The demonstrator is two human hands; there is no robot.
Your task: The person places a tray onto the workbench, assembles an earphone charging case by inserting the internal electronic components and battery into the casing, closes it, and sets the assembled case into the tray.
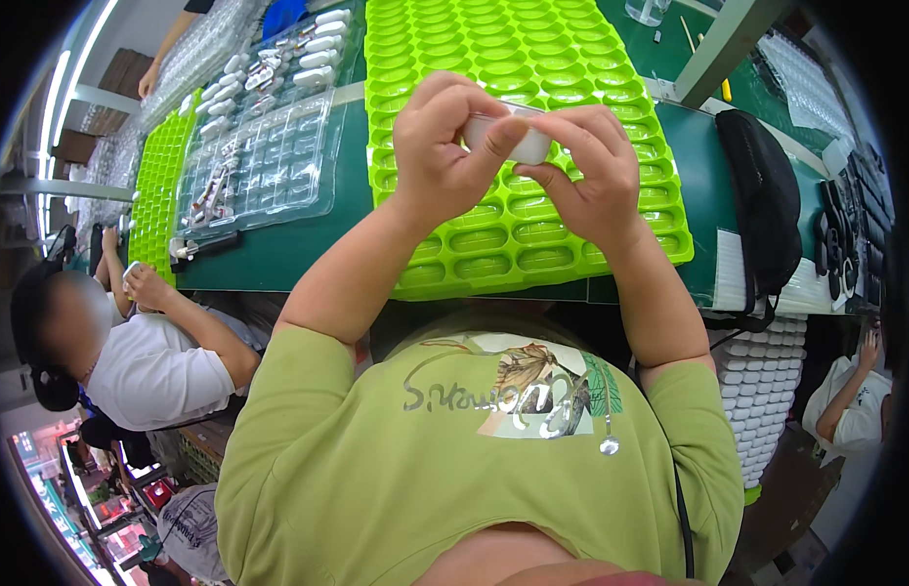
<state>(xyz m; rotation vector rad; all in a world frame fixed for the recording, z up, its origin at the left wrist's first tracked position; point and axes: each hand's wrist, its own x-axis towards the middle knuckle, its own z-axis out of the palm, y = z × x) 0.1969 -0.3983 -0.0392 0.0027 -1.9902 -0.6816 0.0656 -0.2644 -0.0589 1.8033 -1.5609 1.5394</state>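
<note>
A small white rounded case [532,147], like an earbud charging case, is held up above a bright green moulded tray [542,280]. My left hand [443,146] is closed round its left side, with the thumb across the front. My right hand [593,168] pinches the upper right edge with the index finger, its thumb just below the case. The tray's oval pockets show no cases in the visible part. Fingers hide part of the case.
On the left, clear plastic trays [278,176] hold white cases and small parts. A black pouch [759,195] lies at the right. Stacked white pieces [762,391] stand below the table's right side. A co-worker [161,361] sits at the left, holding a small white thing.
</note>
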